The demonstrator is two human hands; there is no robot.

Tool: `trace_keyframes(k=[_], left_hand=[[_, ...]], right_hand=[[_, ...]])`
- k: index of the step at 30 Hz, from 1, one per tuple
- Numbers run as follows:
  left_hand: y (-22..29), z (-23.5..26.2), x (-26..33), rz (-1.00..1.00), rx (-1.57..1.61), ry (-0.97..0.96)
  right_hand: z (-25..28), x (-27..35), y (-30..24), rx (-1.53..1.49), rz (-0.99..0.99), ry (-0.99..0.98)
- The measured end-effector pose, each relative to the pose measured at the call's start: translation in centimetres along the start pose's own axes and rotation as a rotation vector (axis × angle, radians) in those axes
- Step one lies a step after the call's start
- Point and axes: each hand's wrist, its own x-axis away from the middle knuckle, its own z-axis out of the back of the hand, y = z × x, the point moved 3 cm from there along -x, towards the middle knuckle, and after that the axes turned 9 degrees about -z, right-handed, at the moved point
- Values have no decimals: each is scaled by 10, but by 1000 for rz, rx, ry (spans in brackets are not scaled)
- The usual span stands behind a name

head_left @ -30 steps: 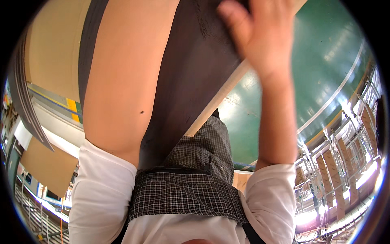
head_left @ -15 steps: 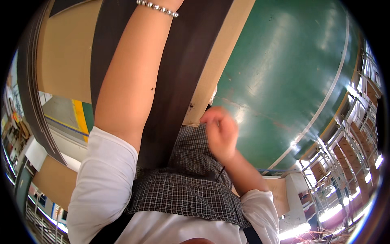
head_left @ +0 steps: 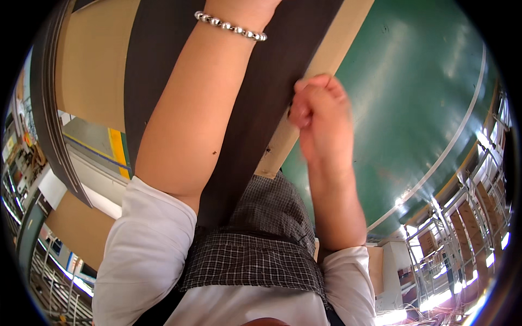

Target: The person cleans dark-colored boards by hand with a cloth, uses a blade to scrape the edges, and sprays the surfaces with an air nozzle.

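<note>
The dark board (head_left: 255,108) stands just left of the right hand (head_left: 321,117); its curled fingers touch the board's edge; the left hand is out of view past the bracelet (head_left: 231,26).

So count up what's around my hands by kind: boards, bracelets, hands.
Dark board: 1
Tan boards: 2
Beaded bracelet: 1
Hands in view, right hand: 1 (left hand is cut off past the top edge)
Total: 5

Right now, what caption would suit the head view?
Right hand at a dark panel's pale edge; braceleted left forearm lies across it, green floor below.
</note>
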Motion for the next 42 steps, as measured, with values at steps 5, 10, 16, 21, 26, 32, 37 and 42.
trace_keyframes(k=[5, 10, 16, 21, 26, 32, 37, 42], left_hand=[[-3, 2, -9, 42, -30, 13], [12, 10, -6, 47, -18, 53], [9, 6, -7, 101, 54, 70], [9, 8, -8, 100, 110, 26], [7, 5, -11, 178, 78, 24], [10, -10, -6, 341, 25, -283], [15, -27, 2, 80, -285, -679], [9, -29, 11, 40, -292, -809]], right_hand=[[-8, -24, -23, -6, 38, -45], [7, 25, 36, -15, -87, -79], [0, -20, -15, 33, 6, -76], [-15, -52, -58, -38, 2, -104], [14, 6, 16, -58, -153, -145], [35, 31, 8, 140, 56, -91], [-9, 8, -93, 360, 781, 114], [-11, -6, -103, 219, 896, 86]])
